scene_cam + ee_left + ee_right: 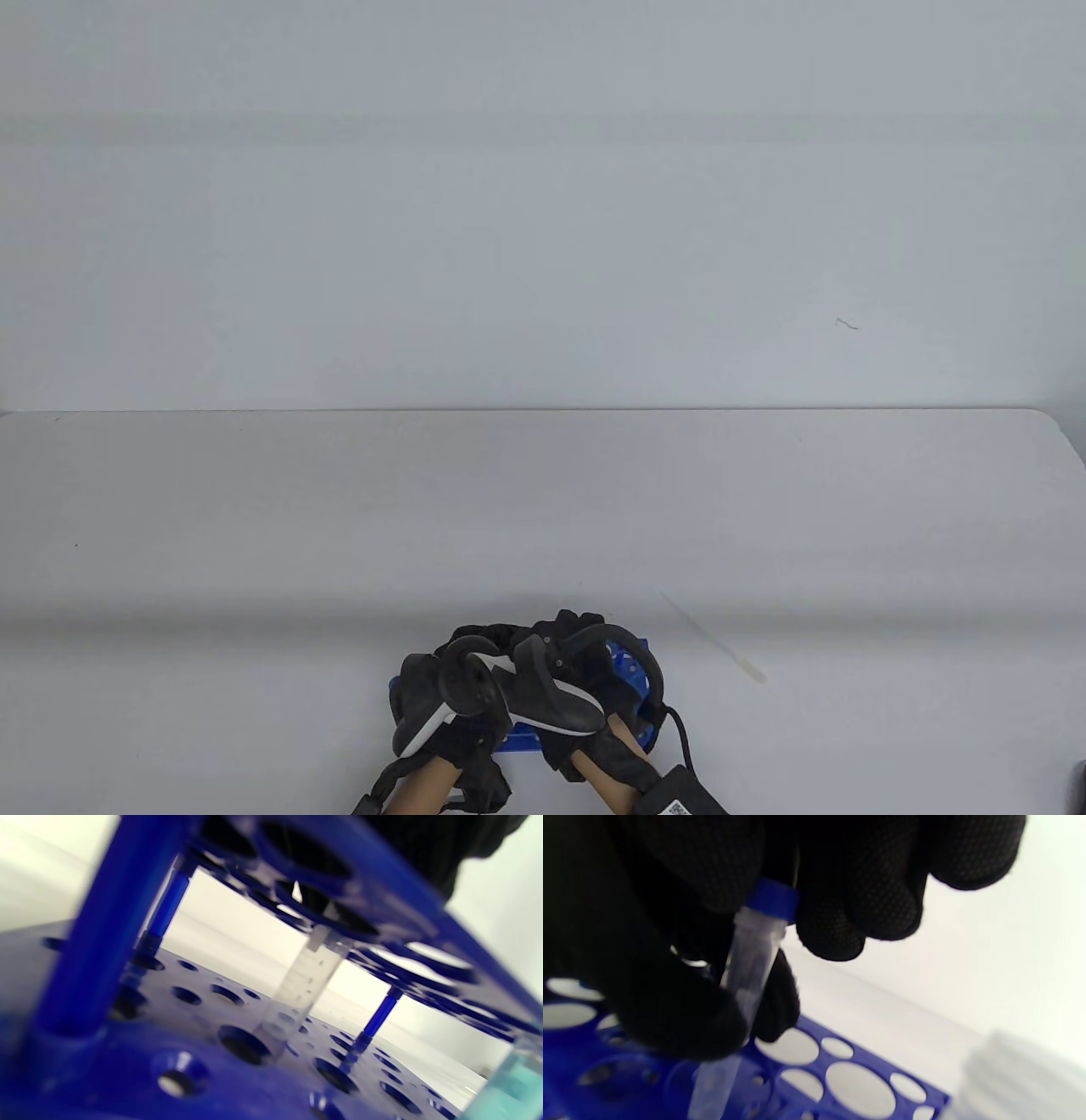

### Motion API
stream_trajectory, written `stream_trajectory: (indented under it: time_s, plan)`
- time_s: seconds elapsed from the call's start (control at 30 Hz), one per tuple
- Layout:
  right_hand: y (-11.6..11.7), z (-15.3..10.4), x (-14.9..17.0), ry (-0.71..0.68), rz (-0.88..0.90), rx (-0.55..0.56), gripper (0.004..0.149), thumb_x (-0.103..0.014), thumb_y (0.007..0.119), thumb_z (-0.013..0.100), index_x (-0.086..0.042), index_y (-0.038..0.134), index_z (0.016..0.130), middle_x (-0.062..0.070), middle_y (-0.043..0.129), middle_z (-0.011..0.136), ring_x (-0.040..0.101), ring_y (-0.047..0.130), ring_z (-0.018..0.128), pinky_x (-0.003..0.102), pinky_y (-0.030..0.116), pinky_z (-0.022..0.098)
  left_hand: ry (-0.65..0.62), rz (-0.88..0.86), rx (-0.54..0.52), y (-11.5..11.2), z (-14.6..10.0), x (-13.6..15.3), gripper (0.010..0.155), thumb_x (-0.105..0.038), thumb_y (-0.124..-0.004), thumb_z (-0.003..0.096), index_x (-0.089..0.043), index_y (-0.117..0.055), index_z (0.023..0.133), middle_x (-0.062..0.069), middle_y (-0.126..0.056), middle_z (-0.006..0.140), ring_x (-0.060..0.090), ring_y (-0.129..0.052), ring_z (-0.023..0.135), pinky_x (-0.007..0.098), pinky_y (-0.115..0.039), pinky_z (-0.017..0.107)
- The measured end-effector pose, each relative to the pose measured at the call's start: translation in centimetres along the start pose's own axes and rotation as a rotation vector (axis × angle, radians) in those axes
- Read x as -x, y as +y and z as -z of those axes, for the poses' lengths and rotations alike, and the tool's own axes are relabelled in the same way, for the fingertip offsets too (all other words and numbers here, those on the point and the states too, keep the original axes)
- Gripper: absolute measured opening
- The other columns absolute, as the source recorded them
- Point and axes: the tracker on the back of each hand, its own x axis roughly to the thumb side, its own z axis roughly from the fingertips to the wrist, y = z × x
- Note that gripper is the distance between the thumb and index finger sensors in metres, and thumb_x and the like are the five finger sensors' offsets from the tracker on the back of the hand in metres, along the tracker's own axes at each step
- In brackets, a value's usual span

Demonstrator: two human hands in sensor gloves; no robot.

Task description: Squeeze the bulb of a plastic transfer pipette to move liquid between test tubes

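Both hands are bunched together at the near edge of the table (254,509), right over the blue rack (632,666). The right hand (585,679) has its gloved fingers (840,899) clenched around a clear test tube (751,955) with a blue cap (772,902), the tube standing in a hole of the rack's top plate. From the left wrist view, that clear tube (297,984) passes down through the upper plate, its foot at a hole in the lower plate, slightly tilted. At that view's lower right corner, another tube with pale teal liquid (505,1090) shows blurred. The left hand (450,688) sits just beside the right over the rack; whether it grips anything, I cannot tell. The pipette (717,641) lies flat on the table, just right of the rack, untouched, slanting toward the near right.
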Motion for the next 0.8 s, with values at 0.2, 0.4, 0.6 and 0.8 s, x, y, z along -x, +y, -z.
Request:
stream_trajectory:
  time_s: [0.2,0.4,0.6,0.8]
  plan:
    - [-4.4,-1.7,6.0,0.153,0.138,0.125,0.049,-0.038,0.084,0.037,-0.023,0.085,0.083,0.004,0.102,0.073,0.022,0.095,0.052,0.052,0.074,0.053,-0.002,0.004,-0.002,0.0,0.0,0.0,0.051,-0.054,-0.084,0.0355,-0.041,-0.082,0.085,-0.010,-0.063,0.109,0.020,-0.048,0.099,0.047,-0.043,0.079]
    - [-1.6,-4.2,14.4,0.381,0.350,0.055,0.051,-0.037,0.085,0.037,-0.018,0.085,0.084,0.007,0.102,0.072,0.022,0.095,0.050,0.052,0.073,0.051,-0.004,0.003,-0.001,0.0,0.0,0.0,0.051,-0.054,-0.084,0.0355,-0.041,-0.082,0.085,-0.010,-0.063,0.109,0.020,-0.048,0.099,0.047,-0.042,0.079]
    - [7.8,-4.1,15.8,0.438,0.268,-0.187,0.052,-0.038,0.084,0.036,-0.015,0.085,0.083,0.006,0.102,0.069,0.022,0.095,0.049,0.052,0.074,0.050,-0.006,0.009,0.001,0.0,0.0,0.0,0.052,-0.054,-0.083,0.0360,-0.042,-0.081,0.086,-0.011,-0.062,0.109,0.020,-0.048,0.099,0.047,-0.042,0.079]
    - [12.6,-3.7,14.4,0.310,0.270,-0.287,0.051,-0.039,0.084,0.035,-0.018,0.086,0.081,0.004,0.101,0.069,0.021,0.094,0.050,0.051,0.074,0.050,-0.008,0.011,0.003,0.0,-0.1,0.0,0.053,-0.054,-0.083,0.0359,-0.042,-0.080,0.087,-0.011,-0.061,0.109,0.020,-0.047,0.100,0.047,-0.041,0.079]
